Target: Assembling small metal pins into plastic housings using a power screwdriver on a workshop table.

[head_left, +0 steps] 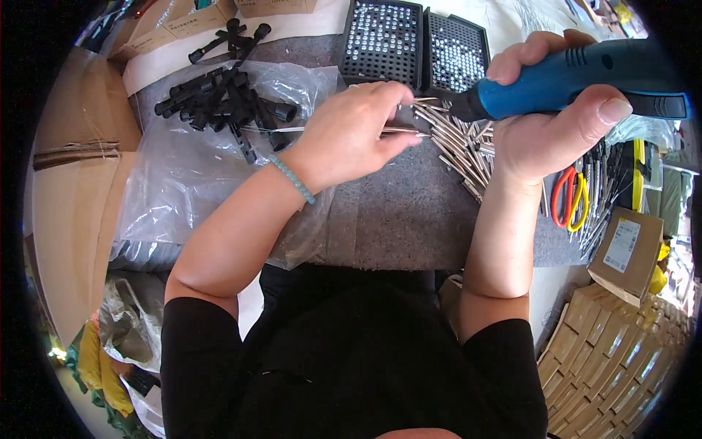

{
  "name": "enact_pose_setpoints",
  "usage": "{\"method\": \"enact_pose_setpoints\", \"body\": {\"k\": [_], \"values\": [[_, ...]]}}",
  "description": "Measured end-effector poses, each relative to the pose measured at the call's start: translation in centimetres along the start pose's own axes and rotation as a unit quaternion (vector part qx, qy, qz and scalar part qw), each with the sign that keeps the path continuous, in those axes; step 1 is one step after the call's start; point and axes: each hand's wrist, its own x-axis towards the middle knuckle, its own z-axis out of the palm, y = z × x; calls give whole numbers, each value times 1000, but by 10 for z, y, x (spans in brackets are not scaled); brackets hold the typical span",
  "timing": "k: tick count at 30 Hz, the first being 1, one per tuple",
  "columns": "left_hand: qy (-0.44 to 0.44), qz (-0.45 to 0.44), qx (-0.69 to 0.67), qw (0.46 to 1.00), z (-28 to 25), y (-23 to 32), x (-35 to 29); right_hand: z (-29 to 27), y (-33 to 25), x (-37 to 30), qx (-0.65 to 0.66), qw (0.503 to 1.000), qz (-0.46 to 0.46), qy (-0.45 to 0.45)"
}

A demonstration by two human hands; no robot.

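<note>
My right hand [545, 139] is wrapped round a blue cordless electric screwdriver [563, 77], its dark nose pointing left. Over the middle of the table, my left hand [351, 132] is closed on a thin metal rod [401, 132], which sticks out on both sides of the hand; the palm side is hidden. Beneath the screwdriver's nose lies a loose pile of metal rods [459, 150]. Left of my left hand, black plastic tubular parts [219, 99] are heaped on a clear plastic bag [183, 168]. Two black perforated trays [384, 40] hold many small silvery pieces beyond my hands.
Red-and-yellow-handled pliers [570, 197] lie right of my right forearm, beside more thin metal rods [596, 194]. A small cardboard box [625, 252] stands at the right edge. Tall cardboard [88, 190] borders the left side. The table has a grey mat [402, 219].
</note>
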Motion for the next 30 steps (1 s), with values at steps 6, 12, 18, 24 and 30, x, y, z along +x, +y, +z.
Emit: {"method": "enact_pose_setpoints", "body": {"k": [6, 12, 18, 24, 30], "values": [[-36, 53, 7, 998, -2, -6, -3, 8, -13, 0, -88, 996, -19, -25], [-33, 52, 30, 998, -5, -8, -5, 10, -15, 4, -21, 997, -48, -48], [-36, 62, 9, 997, 4, -5, -1, -9, -19, 2, 18, 996, -48, -73], [-37, 62, 36, 997, 0, -6, -3, 15, -33, 2, 19, 1000, -7, -11], [-40, 113, 87, 989, 1, -6, -2, 22, -41, 0, -38, 995, 46, 83]]}}
